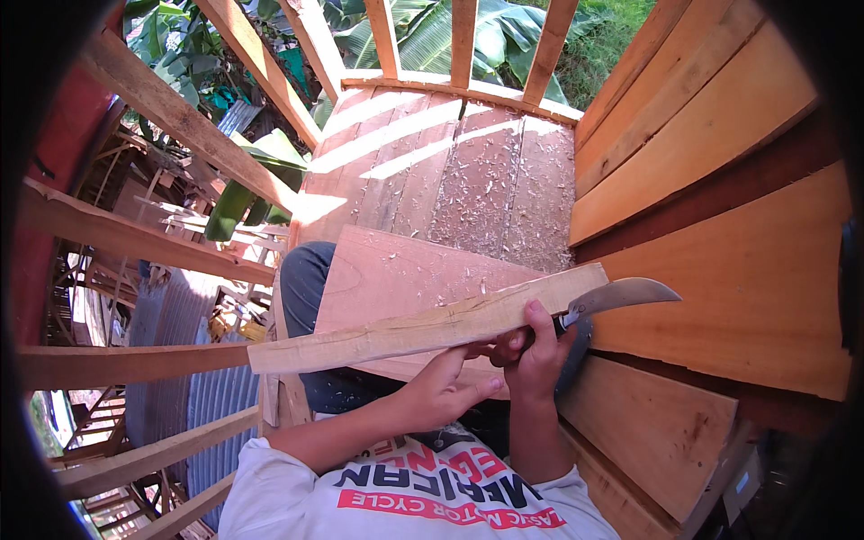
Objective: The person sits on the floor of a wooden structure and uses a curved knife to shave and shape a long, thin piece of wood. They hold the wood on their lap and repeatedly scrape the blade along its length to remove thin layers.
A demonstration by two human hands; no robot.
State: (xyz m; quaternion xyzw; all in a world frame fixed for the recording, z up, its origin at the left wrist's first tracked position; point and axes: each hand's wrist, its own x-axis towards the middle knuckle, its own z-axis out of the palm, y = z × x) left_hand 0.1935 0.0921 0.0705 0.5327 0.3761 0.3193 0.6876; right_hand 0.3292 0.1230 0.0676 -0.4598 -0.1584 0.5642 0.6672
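Observation:
A long pale wooden slat lies across my lap, running from lower left to upper right. My left hand cups it from below near its middle, fingers curled under the wood. My right hand grips the handle of a curved-blade knife, whose steel blade sticks out to the right past the slat's end. A wide reddish board rests under the slat on my knee.
Wood shavings litter the plank floor ahead. A plank wall rises on the right. Open timber railings stand on the left and far side, with a drop, metal roofing and banana leaves beyond. More boards lean at lower right.

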